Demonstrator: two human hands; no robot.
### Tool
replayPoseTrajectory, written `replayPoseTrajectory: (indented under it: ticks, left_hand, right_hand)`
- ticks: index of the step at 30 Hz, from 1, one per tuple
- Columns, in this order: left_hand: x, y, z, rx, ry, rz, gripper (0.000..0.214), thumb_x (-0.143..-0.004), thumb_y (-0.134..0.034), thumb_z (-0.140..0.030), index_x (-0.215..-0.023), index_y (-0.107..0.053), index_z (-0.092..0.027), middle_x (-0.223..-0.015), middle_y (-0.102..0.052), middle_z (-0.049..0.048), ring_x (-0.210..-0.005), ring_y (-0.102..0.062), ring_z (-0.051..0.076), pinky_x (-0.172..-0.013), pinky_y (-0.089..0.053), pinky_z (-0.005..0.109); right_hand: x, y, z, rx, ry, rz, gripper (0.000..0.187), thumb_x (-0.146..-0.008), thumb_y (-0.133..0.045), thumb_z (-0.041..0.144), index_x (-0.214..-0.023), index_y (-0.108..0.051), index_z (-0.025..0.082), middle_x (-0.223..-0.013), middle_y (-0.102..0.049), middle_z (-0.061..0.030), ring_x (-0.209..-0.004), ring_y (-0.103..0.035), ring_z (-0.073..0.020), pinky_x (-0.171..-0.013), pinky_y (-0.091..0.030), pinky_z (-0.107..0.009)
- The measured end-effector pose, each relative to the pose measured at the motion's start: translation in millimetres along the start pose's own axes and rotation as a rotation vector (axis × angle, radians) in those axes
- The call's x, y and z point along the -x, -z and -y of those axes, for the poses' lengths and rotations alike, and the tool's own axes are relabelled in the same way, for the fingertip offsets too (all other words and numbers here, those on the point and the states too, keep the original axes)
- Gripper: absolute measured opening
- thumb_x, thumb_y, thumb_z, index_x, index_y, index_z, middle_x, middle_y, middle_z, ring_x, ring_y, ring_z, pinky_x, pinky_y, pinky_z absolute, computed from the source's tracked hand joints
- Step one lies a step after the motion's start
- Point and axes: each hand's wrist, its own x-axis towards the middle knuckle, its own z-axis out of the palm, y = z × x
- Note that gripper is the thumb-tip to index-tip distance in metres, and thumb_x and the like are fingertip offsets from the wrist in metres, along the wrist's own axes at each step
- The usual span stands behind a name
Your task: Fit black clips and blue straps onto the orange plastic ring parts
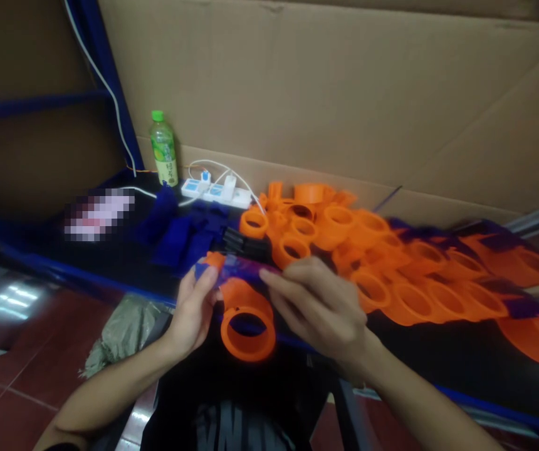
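Observation:
My left hand (193, 307) is closed, thumb on top, around an orange plastic ring part (241, 295) with a short neck. The part's round opening tilts down toward me, above my lap. A blurred blue-and-red elongated piece (245, 269) lies across the neck, its kind not clear. My right hand (323, 310) pinches the right end of this piece between thumb and fingers. Just behind sit some black items (245, 243) on the table, also smeared. Beside them on the left lie several dark blue pieces (175, 235).
Many orange ring parts (410, 300) are heaped along the black table (420, 357) to the right. At the back stand a green-capped drink bottle (163, 153) and a white power strip (217, 191) with cables. Cardboard (321, 94) walls the rear. A sack (126, 332) lies below left.

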Motion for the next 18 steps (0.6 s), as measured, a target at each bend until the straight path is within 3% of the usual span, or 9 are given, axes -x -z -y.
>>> replayPoseTrajectory:
  ticks: [4,8,13,18]
  left_hand:
    - [1,-1.9,1,-0.015,0.0,-0.013,0.033,-0.08,-0.079,-0.042,-0.1,-0.068,-0.018,-0.072,-0.06,-0.0029,-0.048,-0.05,0.006,-0.043,-0.044,0.018]
    - [-1,-1.0,2,-0.039,0.002,-0.03,0.032,-0.08,-0.079,-0.043,-0.095,-0.066,-0.017,-0.071,-0.061,-0.0028,-0.052,-0.054,0.008,-0.046,-0.045,0.019]
    - [-2,3.8,5,-0.081,-0.027,0.018,0.032,-0.08,-0.08,-0.041,-0.098,-0.066,-0.018,-0.067,-0.06,-0.004,-0.05,-0.053,0.008,-0.05,-0.045,0.021]
    - [-3,3.4,7,-0.121,-0.049,0.06,0.034,-0.079,-0.081,-0.041,-0.101,-0.067,-0.019,-0.08,-0.069,0.0006,-0.065,-0.064,0.014,-0.061,-0.051,0.025]
  right_hand:
    - [15,-2,11,0.028,0.021,0.002,0.03,-0.084,-0.071,0.003,-0.113,-0.068,0.011,-0.08,-0.062,-0.0044,-0.078,-0.062,-0.015,-0.065,-0.053,-0.025]
    - [13,-5,11,0.08,0.037,0.03,0.028,-0.086,-0.069,0.005,-0.112,-0.069,0.014,-0.08,-0.063,-0.0044,-0.078,-0.063,-0.0159,-0.066,-0.055,-0.027]
    - [19,0,13,0.056,0.017,0.109,0.048,-0.09,-0.061,0.003,-0.134,-0.06,0.023,-0.083,-0.064,-0.0056,-0.081,-0.066,-0.0193,-0.068,-0.058,-0.032]
    - [23,3,17,0.037,-0.037,0.107,0.054,-0.089,-0.062,0.001,-0.14,-0.054,0.017,-0.083,-0.063,-0.0069,-0.082,-0.066,-0.0206,-0.068,-0.058,-0.033]
